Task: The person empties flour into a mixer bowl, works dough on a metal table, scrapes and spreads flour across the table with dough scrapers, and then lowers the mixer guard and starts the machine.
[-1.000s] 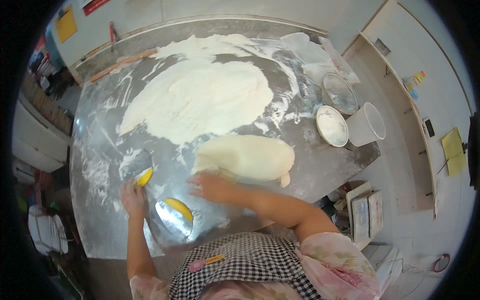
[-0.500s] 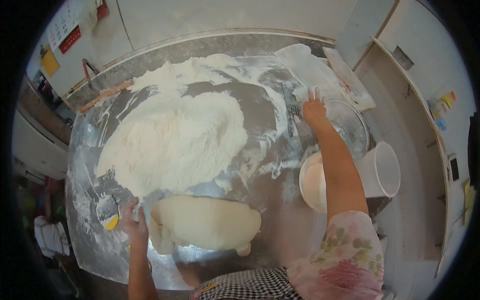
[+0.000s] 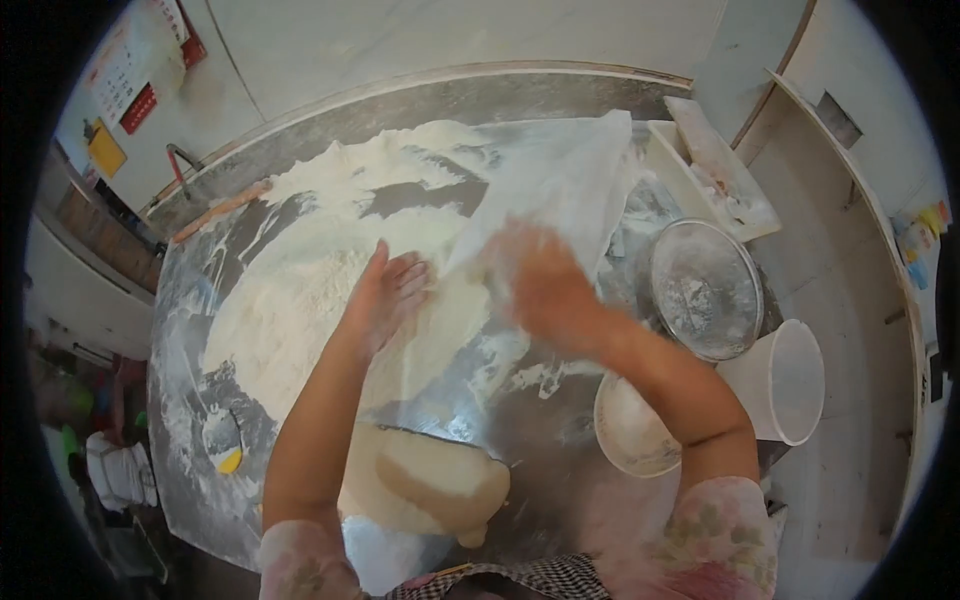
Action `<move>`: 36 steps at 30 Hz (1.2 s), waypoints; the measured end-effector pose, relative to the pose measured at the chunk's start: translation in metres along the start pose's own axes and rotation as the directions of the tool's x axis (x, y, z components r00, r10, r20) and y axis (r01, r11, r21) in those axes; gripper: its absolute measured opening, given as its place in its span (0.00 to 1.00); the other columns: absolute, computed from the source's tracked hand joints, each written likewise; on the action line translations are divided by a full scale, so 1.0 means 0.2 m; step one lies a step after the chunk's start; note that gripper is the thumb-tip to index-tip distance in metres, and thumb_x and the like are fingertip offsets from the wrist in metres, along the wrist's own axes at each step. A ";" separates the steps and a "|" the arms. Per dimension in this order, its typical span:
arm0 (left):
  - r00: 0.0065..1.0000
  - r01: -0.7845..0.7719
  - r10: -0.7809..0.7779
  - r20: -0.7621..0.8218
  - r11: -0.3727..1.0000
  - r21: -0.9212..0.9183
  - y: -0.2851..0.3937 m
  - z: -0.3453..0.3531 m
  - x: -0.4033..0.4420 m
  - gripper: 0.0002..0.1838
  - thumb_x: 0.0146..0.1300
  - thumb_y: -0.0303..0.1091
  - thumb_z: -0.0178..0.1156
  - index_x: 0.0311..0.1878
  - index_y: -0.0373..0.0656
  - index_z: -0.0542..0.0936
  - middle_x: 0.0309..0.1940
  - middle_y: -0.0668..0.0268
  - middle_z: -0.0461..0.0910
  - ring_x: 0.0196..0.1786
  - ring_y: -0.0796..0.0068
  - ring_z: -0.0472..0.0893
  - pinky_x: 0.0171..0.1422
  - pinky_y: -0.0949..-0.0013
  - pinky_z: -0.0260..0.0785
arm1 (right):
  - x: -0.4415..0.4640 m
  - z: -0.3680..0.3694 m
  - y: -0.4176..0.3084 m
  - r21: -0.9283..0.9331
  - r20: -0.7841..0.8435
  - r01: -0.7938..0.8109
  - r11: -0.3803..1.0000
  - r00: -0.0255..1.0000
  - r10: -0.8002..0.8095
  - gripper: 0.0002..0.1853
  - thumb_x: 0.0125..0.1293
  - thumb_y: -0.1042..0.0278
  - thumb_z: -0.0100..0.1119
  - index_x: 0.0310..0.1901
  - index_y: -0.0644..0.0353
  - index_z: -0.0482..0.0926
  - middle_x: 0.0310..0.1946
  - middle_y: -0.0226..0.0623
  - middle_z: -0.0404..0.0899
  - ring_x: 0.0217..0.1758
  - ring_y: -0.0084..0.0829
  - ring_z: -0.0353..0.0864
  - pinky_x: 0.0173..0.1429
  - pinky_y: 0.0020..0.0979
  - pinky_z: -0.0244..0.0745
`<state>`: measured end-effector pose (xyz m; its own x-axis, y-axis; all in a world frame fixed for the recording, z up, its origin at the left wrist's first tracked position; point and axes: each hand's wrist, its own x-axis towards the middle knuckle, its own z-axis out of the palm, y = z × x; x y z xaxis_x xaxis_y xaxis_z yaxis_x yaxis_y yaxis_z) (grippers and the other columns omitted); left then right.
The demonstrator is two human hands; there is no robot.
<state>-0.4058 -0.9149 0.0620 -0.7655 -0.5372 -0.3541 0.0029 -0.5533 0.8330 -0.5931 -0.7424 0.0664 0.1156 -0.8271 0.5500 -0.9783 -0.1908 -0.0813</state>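
Observation:
A thin white sheet (image 3: 560, 170), cloth or plastic, stretches from the back right of the table over the edge of the flour pile (image 3: 285, 310). My right hand (image 3: 540, 280), smeared by motion, is closed on the sheet's near edge. To its left, my left hand (image 3: 392, 295) hovers over the flour with fingers out and thumb raised, holding nothing that I can see. Closer to my body, a large pale lump of dough (image 3: 430, 485) lies on the metal table (image 3: 540, 440), partly behind my left forearm.
At right stand a round sieve (image 3: 705, 290), a white bowl (image 3: 635, 430) and a clear plastic tub (image 3: 785, 385). A white tray (image 3: 690, 180) lies at the back right. A rolling pin (image 3: 222, 210) rests at the back left, and a round scraper with yellow (image 3: 225, 445) lies left.
My right hand has come left and nearer, drawing the white sheet from the back right over the flour. My left hand has moved from beside the dough up over the flour.

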 end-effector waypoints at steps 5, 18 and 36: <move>0.962 0.274 -0.274 0.013 0.962 0.002 -0.12 0.05 0.05 0.34 0.64 0.59 0.39 0.62 0.40 0.62 0.58 0.62 0.67 0.58 0.68 0.68 0.65 0.55 0.54 | -0.04 -0.20 -0.44 0.443 0.270 0.000 0.897 0.953 -0.133 0.26 0.52 0.61 0.60 0.54 0.57 0.70 0.56 0.42 0.67 0.63 0.42 0.60 0.65 0.43 0.54; 0.990 0.089 -0.093 0.105 0.995 0.042 -0.30 0.35 0.31 0.40 0.62 0.67 0.33 0.63 0.40 0.61 0.57 0.59 0.68 0.63 0.64 0.63 0.61 0.64 0.62 | -0.55 0.32 0.60 -0.167 0.054 -0.899 0.405 0.402 0.914 0.08 0.50 0.73 0.54 0.31 0.65 0.78 0.33 0.49 0.78 0.34 0.36 0.78 0.40 0.30 0.70; 0.771 -0.302 0.545 0.328 0.768 -0.565 0.36 0.57 0.21 0.19 0.62 0.42 0.51 0.51 0.40 0.73 0.44 0.61 0.76 0.47 0.72 0.75 0.52 0.66 0.68 | -0.04 -0.51 0.50 0.736 -0.340 -0.328 0.592 0.577 0.743 0.06 0.66 0.69 0.48 0.42 0.60 0.69 0.38 0.30 0.72 0.42 0.22 0.72 0.49 0.25 0.67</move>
<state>-0.5100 -0.9045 0.1550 -0.7999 -0.5073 0.3206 0.5974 -0.6221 0.5061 -0.7095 -0.7004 0.1378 -0.7185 -0.4393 0.5392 -0.4899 -0.2306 -0.8407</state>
